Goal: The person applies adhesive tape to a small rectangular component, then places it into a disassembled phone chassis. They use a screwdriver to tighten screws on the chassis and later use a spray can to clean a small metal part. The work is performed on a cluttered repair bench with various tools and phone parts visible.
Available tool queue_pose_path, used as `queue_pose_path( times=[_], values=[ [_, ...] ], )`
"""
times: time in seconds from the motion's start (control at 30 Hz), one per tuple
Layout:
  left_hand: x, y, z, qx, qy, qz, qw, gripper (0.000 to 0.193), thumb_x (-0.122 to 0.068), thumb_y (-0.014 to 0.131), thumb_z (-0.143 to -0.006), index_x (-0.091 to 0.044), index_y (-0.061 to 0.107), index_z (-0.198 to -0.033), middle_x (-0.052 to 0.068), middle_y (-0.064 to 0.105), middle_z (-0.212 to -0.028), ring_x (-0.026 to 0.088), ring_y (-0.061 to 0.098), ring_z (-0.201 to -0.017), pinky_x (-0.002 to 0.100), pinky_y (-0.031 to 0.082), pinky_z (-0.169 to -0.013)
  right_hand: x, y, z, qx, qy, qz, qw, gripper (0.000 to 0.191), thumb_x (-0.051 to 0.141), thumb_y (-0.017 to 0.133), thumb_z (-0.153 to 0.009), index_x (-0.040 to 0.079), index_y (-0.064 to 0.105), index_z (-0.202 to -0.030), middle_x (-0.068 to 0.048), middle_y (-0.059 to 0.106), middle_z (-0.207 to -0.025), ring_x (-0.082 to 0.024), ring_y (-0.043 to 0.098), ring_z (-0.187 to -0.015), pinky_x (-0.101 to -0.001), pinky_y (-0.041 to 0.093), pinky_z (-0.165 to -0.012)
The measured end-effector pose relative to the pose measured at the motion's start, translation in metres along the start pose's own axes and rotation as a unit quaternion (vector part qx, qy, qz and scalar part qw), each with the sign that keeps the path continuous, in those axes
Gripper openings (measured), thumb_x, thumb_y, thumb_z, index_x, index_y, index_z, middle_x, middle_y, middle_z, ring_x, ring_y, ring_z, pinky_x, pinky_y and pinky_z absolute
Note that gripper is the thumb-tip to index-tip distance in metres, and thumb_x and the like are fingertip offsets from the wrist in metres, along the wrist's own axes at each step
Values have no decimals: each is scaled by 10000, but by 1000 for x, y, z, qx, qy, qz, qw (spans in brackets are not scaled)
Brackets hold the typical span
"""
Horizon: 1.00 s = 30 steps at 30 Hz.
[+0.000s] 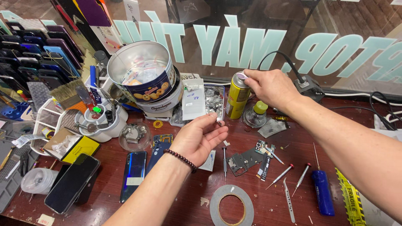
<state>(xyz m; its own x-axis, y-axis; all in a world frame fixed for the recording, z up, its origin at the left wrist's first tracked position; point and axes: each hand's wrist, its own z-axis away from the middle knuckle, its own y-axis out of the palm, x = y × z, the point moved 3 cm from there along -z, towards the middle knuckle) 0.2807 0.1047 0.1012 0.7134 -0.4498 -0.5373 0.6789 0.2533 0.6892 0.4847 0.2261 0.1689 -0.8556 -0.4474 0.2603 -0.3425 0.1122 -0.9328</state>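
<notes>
My right hand [270, 87] reaches to the back of the wooden bench [176, 196] and grips the top of a yellow-green spray can [237, 99] that stands upright. My left hand [197, 138] hovers palm up over the middle of the bench, fingers loosely curled, with a tiny dark part [219, 123] at its fingertips. A beaded bracelet [181, 159] circles that wrist. Below the left hand lie a blue phone back [160, 150] and a dark blue phone [134, 173].
Round cookie tins [144, 75] stand at the back left beside a white tool cup [100, 121]. Phone circuit parts [251, 159], small screwdrivers [281, 175], tweezers [289, 200], a blue screwdriver [322, 190] and a tape roll [231, 206] lie to the right. A black phone [72, 182] lies at left.
</notes>
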Motion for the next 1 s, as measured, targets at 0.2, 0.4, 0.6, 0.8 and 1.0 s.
queue_pose_path(
  times=[0.2,0.4,0.6,0.8,1.0],
  values=[
    [-4,7,7,0,3,21,1000,177,-115,705,-901,-42,623,-1039,110,634,-941,274,685,-921,392,627,-812,5,1,3,1,45,18,999,380,373,564,-1000,279,651,-1358,-168,748,-980,-403,702,-897,-529,545,-777],
    [2,8,24,-3,-9,38,999,193,-153,705,-919,-46,620,-1057,108,630,-948,280,689,-934,398,622,-810,5,2,4,0,66,-11,998,366,378,540,-1015,302,659,-1352,-147,754,-1008,-385,708,-929,-514,550,-792],
    [-7,3,32,-28,24,30,999,212,-167,685,-915,-92,646,-1109,89,648,-949,262,687,-911,403,613,-806,4,3,-1,0,65,-24,998,368,372,551,-1014,284,652,-1357,-150,754,-1040,-377,709,-957,-507,547,-820],
    [-34,-1,41,15,109,25,994,206,-100,664,-935,13,620,-1102,176,690,-1039,301,716,-967,411,633,-865,40,-24,22,-18,43,-153,987,484,198,521,-1018,140,512,-1498,-162,745,-909,-279,711,-792,-416,557,-718],
    [-30,2,47,-17,94,7,995,197,-203,622,-964,-30,586,-1052,158,712,-1039,281,716,-964,417,618,-864,92,-39,80,89,80,-422,899,509,143,512,-990,169,495,-1498,-10,705,-853,-87,625,-626,-283,547,-505]
  ],
)
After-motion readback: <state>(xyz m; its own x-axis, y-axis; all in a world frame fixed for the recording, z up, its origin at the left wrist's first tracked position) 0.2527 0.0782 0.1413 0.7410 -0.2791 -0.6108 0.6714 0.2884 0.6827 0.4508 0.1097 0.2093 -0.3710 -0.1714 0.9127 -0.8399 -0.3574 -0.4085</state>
